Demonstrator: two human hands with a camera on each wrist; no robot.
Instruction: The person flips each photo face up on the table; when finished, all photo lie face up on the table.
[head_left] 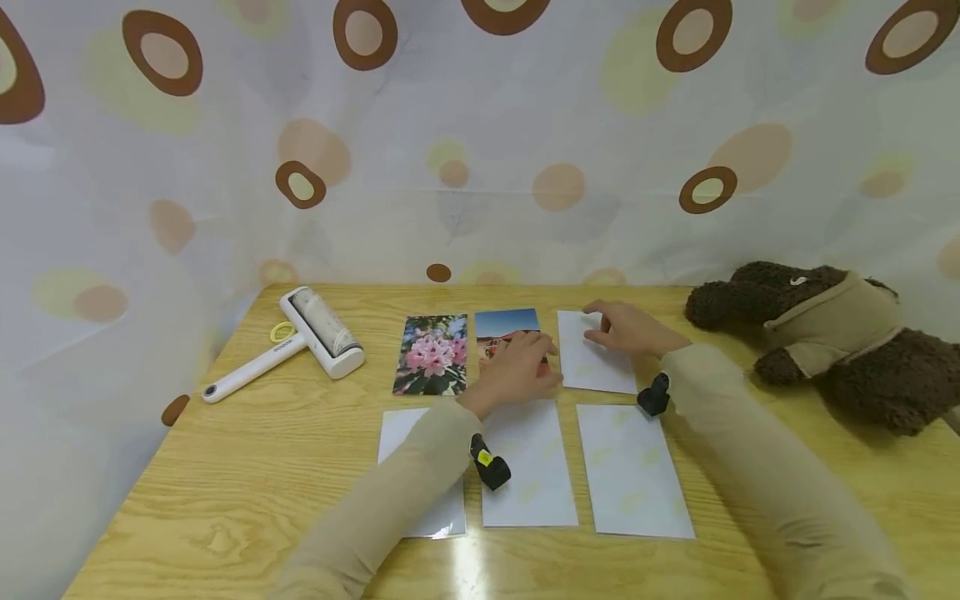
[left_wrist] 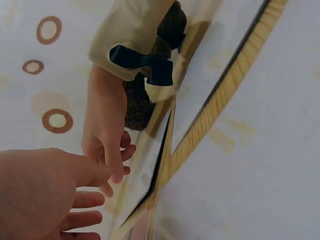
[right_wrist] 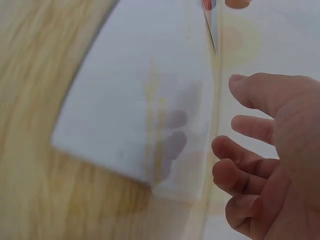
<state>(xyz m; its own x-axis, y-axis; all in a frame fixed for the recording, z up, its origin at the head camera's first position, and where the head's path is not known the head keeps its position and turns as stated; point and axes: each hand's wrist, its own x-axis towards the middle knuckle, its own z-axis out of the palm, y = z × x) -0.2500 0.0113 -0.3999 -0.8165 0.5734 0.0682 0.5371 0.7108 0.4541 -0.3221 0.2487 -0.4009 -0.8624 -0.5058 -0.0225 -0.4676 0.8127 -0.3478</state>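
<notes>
My left hand [head_left: 517,371] hovers over the lower part of a photo card [head_left: 506,322] with blue sky and reddish ground, partly hiding it. Its fingers look relaxed and hold nothing. To the right, my right hand [head_left: 630,327] is above a white-backed card [head_left: 592,367] in the back row, fingers loosely bent and apart from the card in the right wrist view. A pink flower photo card [head_left: 431,354] lies face up at the row's left. In front are white-backed cards: a left one [head_left: 442,512] partly under my sleeve, a middle one [head_left: 528,483] and a right one [head_left: 636,475].
A white lint roller [head_left: 322,329] with a long handle lies at the back left, beside a small yellow ring [head_left: 282,332]. At the right, a dark brown plush toy [head_left: 847,333] in a beige top lies on the wooden table [head_left: 225,492]. Behind hangs a patterned curtain [head_left: 480,225].
</notes>
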